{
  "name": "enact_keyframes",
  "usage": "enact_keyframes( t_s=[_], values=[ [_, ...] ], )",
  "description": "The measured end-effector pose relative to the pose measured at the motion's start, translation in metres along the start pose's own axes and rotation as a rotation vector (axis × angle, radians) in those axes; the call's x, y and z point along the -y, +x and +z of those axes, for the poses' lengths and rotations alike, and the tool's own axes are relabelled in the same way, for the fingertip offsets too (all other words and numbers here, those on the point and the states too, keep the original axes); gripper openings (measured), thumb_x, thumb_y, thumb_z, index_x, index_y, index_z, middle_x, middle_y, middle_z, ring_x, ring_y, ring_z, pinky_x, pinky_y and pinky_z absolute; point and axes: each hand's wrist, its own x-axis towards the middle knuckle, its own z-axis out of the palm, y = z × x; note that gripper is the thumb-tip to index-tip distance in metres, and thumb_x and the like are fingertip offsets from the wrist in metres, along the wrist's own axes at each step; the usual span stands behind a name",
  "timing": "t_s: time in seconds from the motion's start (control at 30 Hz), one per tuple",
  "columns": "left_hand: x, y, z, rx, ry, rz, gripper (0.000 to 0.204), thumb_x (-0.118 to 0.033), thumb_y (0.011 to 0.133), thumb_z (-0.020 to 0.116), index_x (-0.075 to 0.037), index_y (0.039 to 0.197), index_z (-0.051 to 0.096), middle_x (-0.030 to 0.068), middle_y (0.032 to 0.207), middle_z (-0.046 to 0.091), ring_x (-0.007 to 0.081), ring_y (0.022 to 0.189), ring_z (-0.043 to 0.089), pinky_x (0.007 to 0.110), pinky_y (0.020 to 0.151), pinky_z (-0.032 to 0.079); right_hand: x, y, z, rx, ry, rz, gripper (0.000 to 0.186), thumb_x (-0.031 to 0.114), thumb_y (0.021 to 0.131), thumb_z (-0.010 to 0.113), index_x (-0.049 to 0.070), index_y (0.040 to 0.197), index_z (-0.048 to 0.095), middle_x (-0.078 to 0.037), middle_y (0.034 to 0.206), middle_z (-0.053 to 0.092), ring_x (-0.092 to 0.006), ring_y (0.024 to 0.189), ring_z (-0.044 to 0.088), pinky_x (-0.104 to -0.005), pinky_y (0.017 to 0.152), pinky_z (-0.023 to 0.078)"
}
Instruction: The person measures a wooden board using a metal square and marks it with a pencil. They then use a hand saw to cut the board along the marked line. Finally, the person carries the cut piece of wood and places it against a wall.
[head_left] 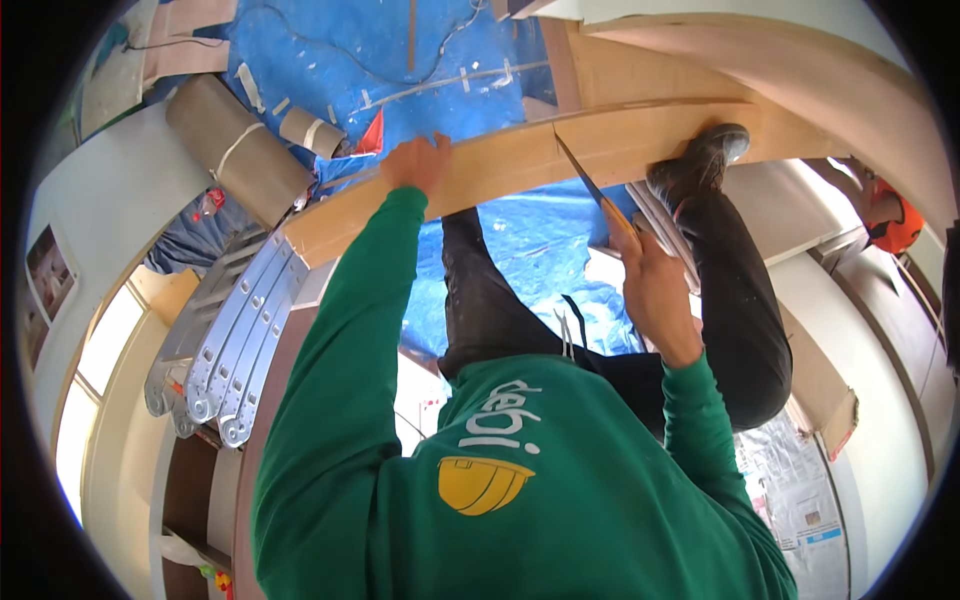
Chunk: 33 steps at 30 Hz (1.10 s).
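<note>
A long, pale wooden board lies crosswise in front of me. My left hand presses on its left part, fingers at the far edge and seemingly gripping it. In my right hand is a handsaw, held closed round its orange-brown handle. The blade slants up and left, and its tip reaches the far edge of the board, right of the middle. My dark shoe stands on the right part of the board.
Blue sheeting covers the floor, with a cable across it. Brown paper rolls and a folded metal ladder are at the left. A large curved wooden panel stands at the far right. An orange thing lies beyond my shoe.
</note>
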Motion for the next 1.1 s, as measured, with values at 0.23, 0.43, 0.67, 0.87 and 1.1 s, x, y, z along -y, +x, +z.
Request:
enact_keyframes(
  t_s=[0.23, 0.43, 0.67, 0.87, 1.1],
  values=[
    [0.0, 0.003, 0.01, -0.017, 0.03, 0.151, 0.064, -0.054, 0.103, 0.042, -0.004, 0.102, 0.082, 0.024, 0.108, 0.079, 0.0453, 0.096, 0.077, 0.057, 0.089, 0.059, -0.051, 0.146, 0.099, 0.106, -0.039, 0.264, 0.043, 0.016, 0.103, 0.053, 0.005, 0.144, 0.06, -0.027, 0.085, 0.069, -0.0475, 0.08, 0.071, -0.0574, 0.071, 0.057],
    [0.009, -0.01, 0.006, 0.01, 0.048, 0.123, 0.061, -0.053, 0.103, 0.042, -0.007, 0.111, 0.081, 0.0245, 0.106, 0.079, 0.0454, 0.096, 0.076, 0.056, 0.089, 0.059, 0.002, -0.005, -0.026, 0.061, -0.12, -0.049, 0.045, 0.008, 0.106, 0.051, 0.011, 0.151, 0.059, -0.022, 0.097, 0.071, -0.0437, 0.081, 0.071, -0.0559, 0.072, 0.055],
    [0.014, -0.002, 0.021, -0.082, 0.226, 0.455, 0.06, -0.054, 0.102, 0.044, -0.013, 0.134, 0.073, 0.0255, 0.106, 0.079, 0.0472, 0.096, 0.076, 0.058, 0.086, 0.06, 0.03, 0.013, 0.055, 0.241, 0.007, -0.13, 0.048, 0.013, 0.108, 0.056, 0.013, 0.156, 0.055, -0.027, 0.092, 0.073, -0.0446, 0.07, 0.069, -0.054, 0.063, 0.056],
    [0.027, -0.022, 0.028, 0.036, 0.206, 0.312, 0.054, -0.053, 0.103, 0.043, -0.019, 0.139, 0.067, 0.0243, 0.111, 0.078, 0.0462, 0.096, 0.076, 0.06, 0.083, 0.06, 0.027, -0.038, -0.054, 0.134, 0.015, 0.337, 0.028, 0.01, 0.111, 0.048, 0.003, 0.127, 0.07, -0.021, 0.105, 0.075, -0.0385, 0.07, 0.071, -0.0401, 0.06, 0.056],
    [0.024, 0.017, 0.039, -0.223, 0.008, 0.309, 0.048, -0.046, 0.105, 0.052, -0.005, 0.097, 0.076, 0.0199, 0.1, 0.077, 0.0442, 0.088, 0.073, 0.056, 0.083, 0.059, 0.038, -0.089, -0.07, -0.009, 0.71, 0.595, 0.05, 0.041, 0.117, 0.046, -0.004, 0.1, 0.062, -0.002, 0.058, 0.052, -0.0109, 0.05, 0.059, -0.0286, 0.048, 0.047]
  ],
)
